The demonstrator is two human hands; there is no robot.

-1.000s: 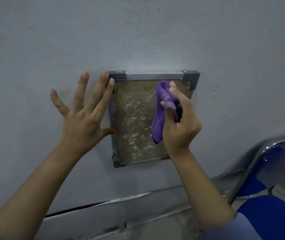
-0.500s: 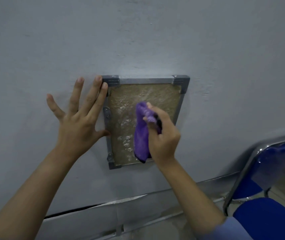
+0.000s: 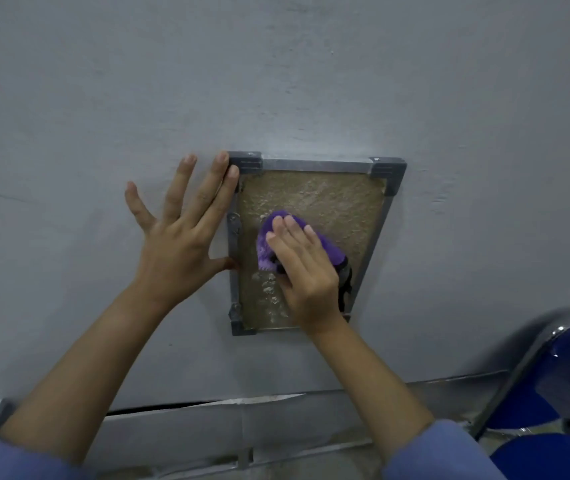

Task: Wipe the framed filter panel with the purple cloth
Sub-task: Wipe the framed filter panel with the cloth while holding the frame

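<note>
Filter panel (image 3: 311, 244) sits framed on the wall (image 3: 276, 81); your right hand (image 3: 306, 271) presses the purple cloth (image 3: 276, 230) flat at its middle, left hand (image 3: 179, 233) splayed open beside its left edge. Keep steady pressure and work toward the corners.

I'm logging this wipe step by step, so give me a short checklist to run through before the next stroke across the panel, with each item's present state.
1. Purple cloth under the right hand: ok, the hand lies flat over it.
2. Cloth on the mesh of the filter panel: ok, it sits left of centre.
3. Left hand bracing: ok, spread on the wall, fingers against the frame's left edge and top-left corner.
4. Path for an upward stroke: ok, the mesh above the cloth is bare.
5. Panel fixed firmly to the wall: cannot tell.
6. Blue chair out of the way: ok, it stands low on the right, apart from both arms.
</note>
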